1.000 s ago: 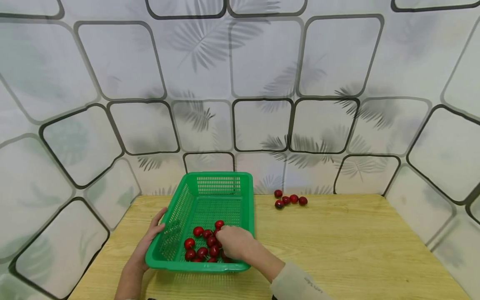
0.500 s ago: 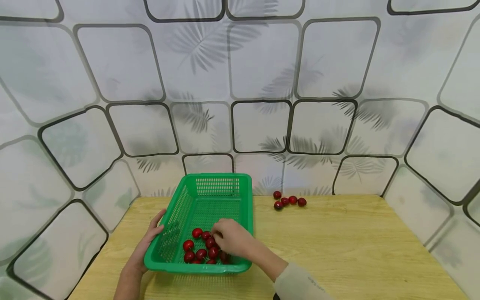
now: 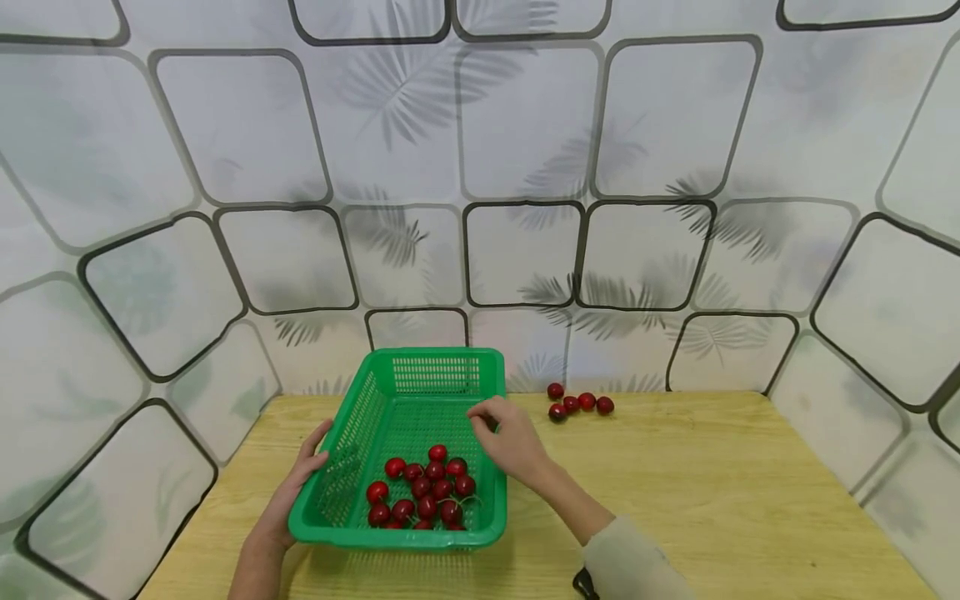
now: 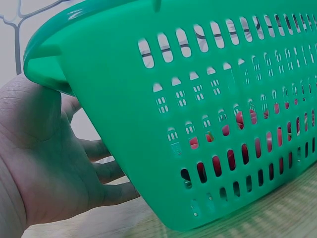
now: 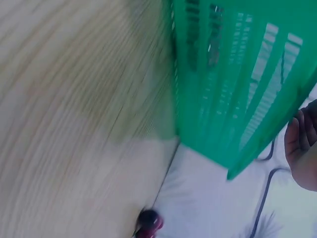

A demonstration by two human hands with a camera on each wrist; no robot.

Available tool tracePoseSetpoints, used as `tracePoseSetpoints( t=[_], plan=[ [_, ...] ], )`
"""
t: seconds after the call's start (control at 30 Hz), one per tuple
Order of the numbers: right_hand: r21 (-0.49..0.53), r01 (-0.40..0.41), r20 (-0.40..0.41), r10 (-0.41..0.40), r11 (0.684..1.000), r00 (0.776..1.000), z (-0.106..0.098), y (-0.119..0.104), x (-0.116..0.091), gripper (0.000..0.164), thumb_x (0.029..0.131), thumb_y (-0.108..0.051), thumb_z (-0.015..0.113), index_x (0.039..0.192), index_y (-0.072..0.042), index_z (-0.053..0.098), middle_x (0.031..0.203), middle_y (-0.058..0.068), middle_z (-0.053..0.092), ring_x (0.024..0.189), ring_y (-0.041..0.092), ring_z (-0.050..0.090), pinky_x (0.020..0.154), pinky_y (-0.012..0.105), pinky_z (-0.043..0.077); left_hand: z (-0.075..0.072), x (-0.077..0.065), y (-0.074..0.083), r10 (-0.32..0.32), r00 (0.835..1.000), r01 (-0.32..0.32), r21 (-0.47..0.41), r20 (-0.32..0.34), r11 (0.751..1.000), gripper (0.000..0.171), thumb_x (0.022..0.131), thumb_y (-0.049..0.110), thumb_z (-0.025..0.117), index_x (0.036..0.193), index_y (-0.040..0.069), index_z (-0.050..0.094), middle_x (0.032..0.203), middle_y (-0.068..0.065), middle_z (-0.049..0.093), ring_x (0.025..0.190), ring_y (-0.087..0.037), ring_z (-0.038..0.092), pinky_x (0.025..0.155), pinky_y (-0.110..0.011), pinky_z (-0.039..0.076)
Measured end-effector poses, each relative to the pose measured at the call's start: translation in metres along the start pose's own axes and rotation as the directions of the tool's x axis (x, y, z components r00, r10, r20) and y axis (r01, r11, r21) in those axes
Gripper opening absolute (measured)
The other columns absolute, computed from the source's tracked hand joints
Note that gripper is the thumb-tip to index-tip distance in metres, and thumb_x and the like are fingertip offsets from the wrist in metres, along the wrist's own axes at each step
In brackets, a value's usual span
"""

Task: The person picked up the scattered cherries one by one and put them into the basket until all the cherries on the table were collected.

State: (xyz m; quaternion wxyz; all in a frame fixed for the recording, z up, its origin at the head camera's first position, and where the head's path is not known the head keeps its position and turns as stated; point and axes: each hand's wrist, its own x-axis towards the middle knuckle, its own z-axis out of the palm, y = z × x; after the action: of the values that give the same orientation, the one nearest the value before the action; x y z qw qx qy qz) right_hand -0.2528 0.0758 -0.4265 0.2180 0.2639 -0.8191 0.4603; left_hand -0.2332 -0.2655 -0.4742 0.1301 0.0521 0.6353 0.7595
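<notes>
A green plastic basket [image 3: 491, 375] with slotted walls stands on the table, a heap of red cherries [image 3: 426, 506] at its near end. Beside its left wall, my left hand [image 3: 288, 487] has the thumb at the rim. Its fingers reach fairly straight against the outer wall in the left wrist view, tips partly hidden. My right hand [image 3: 512, 442] is over the basket's right rim, fingers loosely bent, thumb near the index finger, nothing visible between them. In the right wrist view this hand [image 5: 304, 148] shows at the right edge, past the basket wall.
Several more cherries [image 3: 587, 402] lie on the wooden table [image 3: 675, 483] to the right of the basket, near the back edge. A patterned cloth wall [image 3: 525, 250] rises behind and on both sides. A small black object [image 3: 585, 583] shows by the right sleeve.
My right hand has come up from among the cherries and moved right, to the basket's right rim, uncovering cherries it hid. The left hand stays at the left wall.
</notes>
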Motion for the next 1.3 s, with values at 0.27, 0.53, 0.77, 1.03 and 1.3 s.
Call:
tracePoseSetpoints(
  t=[0.27, 0.53, 0.77, 1.03, 1.3],
  plan=[
    [-0.067, -0.335, -0.152, 0.323, 0.94, 0.934, -0.055, 0.063, -0.006, 0.014, 0.089, -0.001, 0.063, 0.095, 0.001, 0.075, 0.087, 0.01, 0.071, 0.076, 0.019, 0.062, 0.069, 0.031, 0.051, -0.002, 0.0, -0.001, 0.001, 1.0, -0.001, -0.002, 0.019, 1.0, 0.058, 0.109, 0.034, 0.031, 0.159, 0.03, 0.001, 0.147, -0.004, 0.02, 0.114, -0.021, 0.05, 0.088, -0.037, 0.05],
    [-0.242, -0.558, -0.076, 0.558, 0.794, 0.827, -0.111, 0.121, -0.018, 0.03, 0.089, -0.003, 0.05, 0.112, 0.009, 0.067, 0.101, 0.021, 0.067, 0.085, 0.03, 0.061, 0.071, 0.04, 0.05, -0.005, 0.004, -0.003, 0.025, 0.999, -0.025, -0.004, 0.022, 1.0, 0.052, 0.11, 0.032, 0.031, 0.157, 0.035, 0.01, 0.139, 0.001, 0.033, 0.112, -0.019, 0.052, 0.088, -0.036, 0.051],
    [-0.419, -0.497, 0.024, 0.557, 0.76, 0.83, -0.127, 0.145, -0.025, 0.053, 0.084, 0.007, 0.039, 0.134, 0.011, 0.053, 0.132, 0.035, 0.053, 0.119, 0.053, 0.05, 0.087, 0.055, 0.048, -0.003, 0.002, -0.001, -0.004, 1.0, 0.004, -0.01, -0.003, 1.0, 0.057, 0.109, 0.034, 0.032, 0.159, 0.032, 0.005, 0.146, -0.005, 0.021, 0.115, -0.022, 0.05, 0.089, -0.037, 0.05],
    [-0.434, -0.463, 0.11, 0.555, 0.773, 0.825, -0.129, 0.155, -0.027, 0.058, 0.082, 0.006, 0.042, 0.139, 0.014, 0.046, 0.138, 0.039, 0.044, 0.123, 0.056, 0.045, 0.088, 0.056, 0.045, 0.0, 0.002, -0.001, -0.015, 1.0, 0.015, -0.013, -0.008, 1.0, 0.058, 0.109, 0.033, 0.032, 0.159, 0.03, 0.003, 0.148, -0.008, 0.018, 0.117, -0.023, 0.047, 0.09, -0.037, 0.049],
    [-0.456, -0.454, 0.116, 0.557, 0.766, 0.823, -0.126, 0.16, -0.03, 0.055, 0.078, 0.005, 0.055, 0.131, 0.02, 0.047, 0.129, 0.042, 0.047, 0.11, 0.053, 0.053, 0.089, 0.058, 0.047, -0.004, 0.001, -0.002, 0.001, 1.0, -0.001, -0.008, 0.018, 1.0, 0.055, 0.109, 0.034, 0.032, 0.157, 0.034, 0.006, 0.144, -0.004, 0.023, 0.115, -0.021, 0.05, 0.09, -0.037, 0.05]
  ],
)
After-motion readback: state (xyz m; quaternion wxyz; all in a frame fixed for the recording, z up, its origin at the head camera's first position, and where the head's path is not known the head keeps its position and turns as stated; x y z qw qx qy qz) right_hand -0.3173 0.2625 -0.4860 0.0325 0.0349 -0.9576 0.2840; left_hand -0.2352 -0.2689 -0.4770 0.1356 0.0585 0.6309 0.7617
